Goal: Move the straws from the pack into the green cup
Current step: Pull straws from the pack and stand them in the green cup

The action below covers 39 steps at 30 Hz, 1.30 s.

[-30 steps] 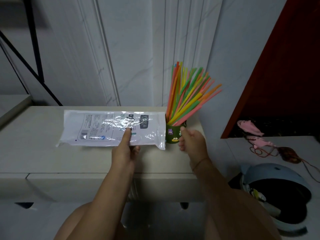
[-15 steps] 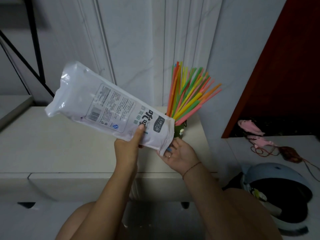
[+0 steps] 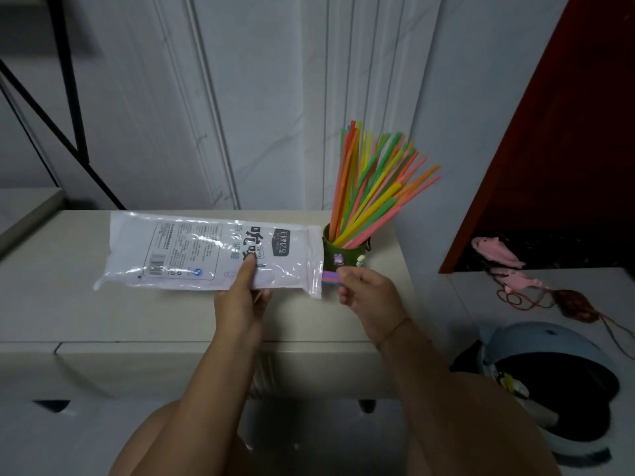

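Cabinet top [image 3: 68, 321], pack [image 3: 192, 252] lowered flat, straws [image 3: 330, 278] emerging

You work in home room: white drawer unit [image 3: 137, 321] beneath grip, panelled wall [image 3: 240, 97] beyond it, blue helmet [image 3: 549, 341] and pink charms [image 3: 494, 250] right of grip.

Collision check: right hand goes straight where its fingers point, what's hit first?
Probably the pack, whose protruding straw ends the right hand pinches; green cup close behind, depth unclear.

"Drink" on pack [image 3: 206, 255], large Chinese characters, barcode, fine print illegible
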Tool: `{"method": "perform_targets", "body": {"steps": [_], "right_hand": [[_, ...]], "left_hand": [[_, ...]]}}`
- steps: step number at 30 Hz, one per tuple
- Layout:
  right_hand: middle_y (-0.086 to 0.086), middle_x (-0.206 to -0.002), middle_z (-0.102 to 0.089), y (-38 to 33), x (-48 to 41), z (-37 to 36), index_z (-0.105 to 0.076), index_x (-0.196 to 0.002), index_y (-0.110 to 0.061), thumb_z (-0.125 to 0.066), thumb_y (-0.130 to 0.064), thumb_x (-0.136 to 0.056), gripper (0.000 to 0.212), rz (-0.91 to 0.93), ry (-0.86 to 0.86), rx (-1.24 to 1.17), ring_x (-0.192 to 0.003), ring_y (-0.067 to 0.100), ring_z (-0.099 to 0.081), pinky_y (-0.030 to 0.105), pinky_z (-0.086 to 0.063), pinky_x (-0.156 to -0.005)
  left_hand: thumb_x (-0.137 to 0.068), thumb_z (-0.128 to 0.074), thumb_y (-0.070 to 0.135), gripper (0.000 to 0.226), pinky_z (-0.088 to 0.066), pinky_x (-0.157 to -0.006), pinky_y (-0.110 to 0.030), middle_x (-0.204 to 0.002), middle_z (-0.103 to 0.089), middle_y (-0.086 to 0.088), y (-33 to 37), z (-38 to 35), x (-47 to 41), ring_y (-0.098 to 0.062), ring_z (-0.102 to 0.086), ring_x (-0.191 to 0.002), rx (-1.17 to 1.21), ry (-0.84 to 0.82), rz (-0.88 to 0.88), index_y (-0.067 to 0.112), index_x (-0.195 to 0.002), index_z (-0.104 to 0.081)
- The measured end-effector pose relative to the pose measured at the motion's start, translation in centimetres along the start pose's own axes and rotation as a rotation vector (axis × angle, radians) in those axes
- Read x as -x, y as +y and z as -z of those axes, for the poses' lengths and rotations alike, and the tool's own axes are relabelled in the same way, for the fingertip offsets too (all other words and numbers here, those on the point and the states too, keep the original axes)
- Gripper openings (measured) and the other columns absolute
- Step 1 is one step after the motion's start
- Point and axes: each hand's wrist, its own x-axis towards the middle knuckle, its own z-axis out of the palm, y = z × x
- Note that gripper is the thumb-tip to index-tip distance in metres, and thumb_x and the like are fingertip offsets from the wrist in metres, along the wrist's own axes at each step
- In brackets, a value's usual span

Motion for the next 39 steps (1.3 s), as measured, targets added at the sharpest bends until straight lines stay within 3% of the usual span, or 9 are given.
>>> {"method": "perform_targets", "body": {"steps": [4,10,15,22,28,32,36,39], "right_hand": [[0.007,-0.063,-0.044,-1.8,-0.6,2.1,-0.059,-0.079,-0.002,-0.052,0.0,-0.091,0.014,0.015,0.019,-0.145,-0.043,0.001,-0.046,0.013,-0.041,-0.044],[0.004,-0.075,-0.056,-1.3,-0.1,0.9,-0.063,-0.089,-0.002,-0.05,-0.002,-0.092,0.013,-0.034,-0.1,-0.391,-0.055,0.004,-0.055,0.014,-0.048,-0.054],[0.009,-0.075,-0.056,-0.5,0.2,-0.3,-0.063,-0.088,-0.001,-0.052,-0.002,-0.091,0.012,0.043,-0.095,-0.306,-0.056,0.007,-0.054,0.017,-0.049,-0.055],[-0.004,-0.043,-0.056,-4.5,-1.2,2.8,-0.06,-0.072,-0.004,-0.058,-0.004,-0.089,0.016,0.241,0.221,-0.199,-0.043,0.005,-0.053,0.016,-0.047,-0.047],[0.007,-0.063,-0.058,-7.8,-2.0,4.4,-0.062,-0.093,-0.001,-0.059,-0.01,-0.09,0.01,0.472,0.365,0.003,-0.046,0.003,-0.057,0.015,-0.051,-0.052],[0.004,-0.065,-0.06,-8.5,-2.0,3.6,-0.063,-0.095,-0.001,-0.058,-0.009,-0.09,0.011,0.559,0.393,0.154,-0.047,0.003,-0.058,0.018,-0.053,-0.054],[0.001,-0.065,-0.061,-8.8,-1.8,3.5,-0.063,-0.095,-0.004,-0.058,-0.011,-0.09,0.01,0.596,0.423,0.222,-0.047,0.001,-0.059,0.017,-0.054,-0.054],[0.001,-0.063,-0.06,-9.5,-1.5,3.8,-0.063,-0.092,-0.006,-0.058,-0.012,-0.09,0.008,0.629,0.456,0.22,-0.046,0.002,-0.059,0.016,-0.053,-0.053]], "left_hand": [[-0.082,-0.073,0.02,0.01,-0.048,-0.047,-0.015,-0.079,-0.074,0.008,0.6,0.7,-0.6,-0.008,-0.067,-0.071,0.07,0.03,0.065,0.022,-0.09,-0.067],[-0.086,-0.067,0.009,0.012,-0.05,-0.046,-0.015,-0.068,-0.074,0.006,-0.7,-0.7,0.8,-0.006,-0.069,-0.057,0.188,-0.016,0.153,0.019,-0.088,-0.064],[-0.084,-0.069,0.009,0.014,-0.048,-0.043,-0.014,-0.069,-0.074,0.006,-0.9,-1.1,1.2,-0.006,-0.069,-0.057,0.183,-0.004,0.177,0.021,-0.09,-0.063],[-0.089,-0.063,0.01,0.013,-0.043,-0.037,-0.013,-0.059,-0.071,0.008,0.7,0.6,-0.2,-0.004,-0.065,-0.048,0.185,0.07,0.125,0.022,-0.091,-0.059],[-0.089,-0.064,0.011,0.012,-0.042,-0.037,-0.012,-0.06,-0.07,0.008,0.7,0.6,-0.2,-0.003,-0.063,-0.045,0.167,0.084,0.123,0.022,-0.088,-0.06],[-0.088,-0.065,0.011,0.011,-0.042,-0.036,-0.012,-0.056,-0.069,0.008,0.6,0.1,0.1,-0.003,-0.063,-0.045,0.161,0.076,0.134,0.021,-0.087,-0.06],[-0.088,-0.066,0.013,0.011,-0.042,-0.038,-0.012,-0.079,-0.068,0.005,0.7,0.2,-0.1,-0.007,-0.063,-0.064,0.145,0.09,0.136,0.023,-0.088,-0.061],[-0.087,-0.067,0.014,0.011,-0.042,-0.038,-0.012,-0.069,-0.069,0.008,0.9,0.2,-0.2,-0.005,-0.063,-0.057,0.138,0.099,0.13,0.024,-0.087,-0.061]]}}
